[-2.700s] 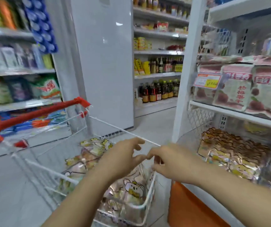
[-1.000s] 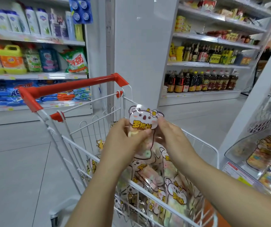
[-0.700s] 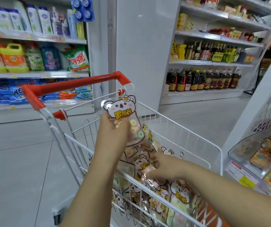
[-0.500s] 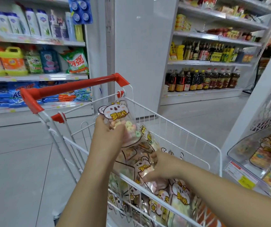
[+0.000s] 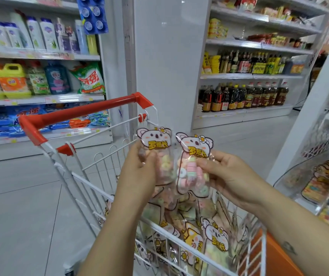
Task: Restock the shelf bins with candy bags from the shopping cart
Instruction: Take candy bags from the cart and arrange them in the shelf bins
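Obs.: grey tiled floor (image 5: 20,196) carries the white wire shopping cart (image 5: 80,115) directly in front of me, basket heaped with clear cartoon-print candy bags (image 5: 215,238); at my right, the clear shelf bin (image 5: 295,176) holds orange-striped bags (image 5: 318,188), lying flat and overlapping.

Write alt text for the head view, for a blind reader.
The left hand holds one koala-print candy bag, the right hand a second bag, above a white shopping cart full of more. Stocked shelves stand behind.
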### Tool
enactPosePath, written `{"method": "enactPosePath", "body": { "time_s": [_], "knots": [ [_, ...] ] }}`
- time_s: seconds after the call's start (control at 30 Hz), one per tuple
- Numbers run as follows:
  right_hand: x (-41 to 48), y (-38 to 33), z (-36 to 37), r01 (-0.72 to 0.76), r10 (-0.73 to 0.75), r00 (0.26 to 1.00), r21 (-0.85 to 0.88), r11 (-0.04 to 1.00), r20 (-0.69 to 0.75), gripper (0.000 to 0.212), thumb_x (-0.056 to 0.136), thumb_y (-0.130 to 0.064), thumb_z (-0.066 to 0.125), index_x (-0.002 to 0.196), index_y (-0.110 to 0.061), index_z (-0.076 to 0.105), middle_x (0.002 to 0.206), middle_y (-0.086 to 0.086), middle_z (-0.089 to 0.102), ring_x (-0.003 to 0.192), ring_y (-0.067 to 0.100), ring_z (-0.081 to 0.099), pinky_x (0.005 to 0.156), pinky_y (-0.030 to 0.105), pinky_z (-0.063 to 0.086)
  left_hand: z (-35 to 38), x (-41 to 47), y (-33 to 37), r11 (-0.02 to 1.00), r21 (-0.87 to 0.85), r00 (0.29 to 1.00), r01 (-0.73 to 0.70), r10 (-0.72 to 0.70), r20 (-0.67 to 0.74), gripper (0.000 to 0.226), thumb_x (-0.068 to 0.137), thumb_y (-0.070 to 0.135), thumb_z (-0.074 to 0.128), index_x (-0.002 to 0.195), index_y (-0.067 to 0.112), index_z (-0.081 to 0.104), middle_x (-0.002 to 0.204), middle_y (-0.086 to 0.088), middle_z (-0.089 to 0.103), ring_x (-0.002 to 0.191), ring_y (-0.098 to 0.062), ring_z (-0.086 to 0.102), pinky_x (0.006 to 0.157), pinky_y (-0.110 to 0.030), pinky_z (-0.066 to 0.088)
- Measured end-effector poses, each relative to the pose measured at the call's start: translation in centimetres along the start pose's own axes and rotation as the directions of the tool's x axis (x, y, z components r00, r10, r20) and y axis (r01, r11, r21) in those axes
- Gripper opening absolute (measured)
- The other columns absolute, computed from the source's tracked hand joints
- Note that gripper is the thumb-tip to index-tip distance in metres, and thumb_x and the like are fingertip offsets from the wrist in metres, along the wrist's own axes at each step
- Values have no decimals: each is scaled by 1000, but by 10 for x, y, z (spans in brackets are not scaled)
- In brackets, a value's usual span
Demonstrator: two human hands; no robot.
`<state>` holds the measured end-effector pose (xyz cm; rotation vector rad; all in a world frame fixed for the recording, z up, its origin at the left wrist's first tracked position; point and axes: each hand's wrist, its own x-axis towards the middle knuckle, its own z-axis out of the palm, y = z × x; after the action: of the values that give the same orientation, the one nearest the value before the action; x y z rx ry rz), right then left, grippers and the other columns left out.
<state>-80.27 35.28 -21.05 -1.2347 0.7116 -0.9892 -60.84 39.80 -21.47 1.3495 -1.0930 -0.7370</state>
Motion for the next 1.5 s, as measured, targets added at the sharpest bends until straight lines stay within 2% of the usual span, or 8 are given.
{"method": "enactPosePath", "body": {
  "time_s": [0.17,0.47,0.6,0.7,0.77,0.9,1.3,1.5],
  "knots": [
    [-6,-1,8,68,-83,981,-90,994,-175,46,72,-19,74,113,0,65,103,14,76,90,23,73,75,30,58,14,-10,2,995,-55,960,87,-69,272,83,73,75,68,143,40,40,134,11,60,120,-12,61,105,-46,47],
    [-14,1,-2,-19,-11,978,-141,990,-209,14,96,-21,61,98,-12,71,93,6,75,78,20,71,79,32,59,18,-12,1,997,74,965,-17,-3,261,101,70,47,84,151,43,24,123,19,60,110,-2,62,105,-37,47],
    [-13,14,-27,-50,272,962,-957,286,31,35,93,-27,68,127,-23,61,124,-4,64,109,17,63,94,28,51,17,-8,0,975,215,991,-64,36,132,107,75,44,81,157,38,12,151,4,46,131,-15,49,109,-35,38],
    [-13,36,-24,69,609,793,-995,-66,15,77,83,-24,78,149,-21,38,148,-2,43,131,22,48,104,36,45,21,-11,3,955,284,988,-85,44,149,105,82,37,78,159,35,6,153,3,43,130,-14,46,98,-26,34],
    [-7,44,-25,99,572,820,-986,-137,3,57,81,-17,77,132,-19,51,128,5,57,111,26,58,91,41,52,22,-13,1,950,296,985,-101,54,164,108,82,37,77,158,39,0,156,3,40,137,-17,44,101,-30,37],
    [3,41,-41,118,467,879,-993,-30,91,20,80,-22,79,80,-29,60,77,-12,58,71,9,54,68,30,47,16,-10,-2,959,265,988,-99,62,144,112,84,37,74,153,49,-12,158,5,38,138,-15,45,110,-41,42],
    [-2,-29,-47,165,-89,986,-937,309,144,25,98,-30,62,75,-40,60,65,-11,59,58,-1,52,56,15,36,12,-5,-2,927,338,980,-166,117,159,65,94,29,60,146,57,32,148,1,30,115,-9,43,81,-17,38],
    [7,-21,-31,129,-60,991,-964,231,118,28,101,-35,55,81,-17,62,63,-8,53,50,-1,47,50,18,33,3,-11,6,841,502,980,-201,170,107,42,98,35,56,136,51,48,159,6,13,89,6,51,103,-37,44]
  ]
}}
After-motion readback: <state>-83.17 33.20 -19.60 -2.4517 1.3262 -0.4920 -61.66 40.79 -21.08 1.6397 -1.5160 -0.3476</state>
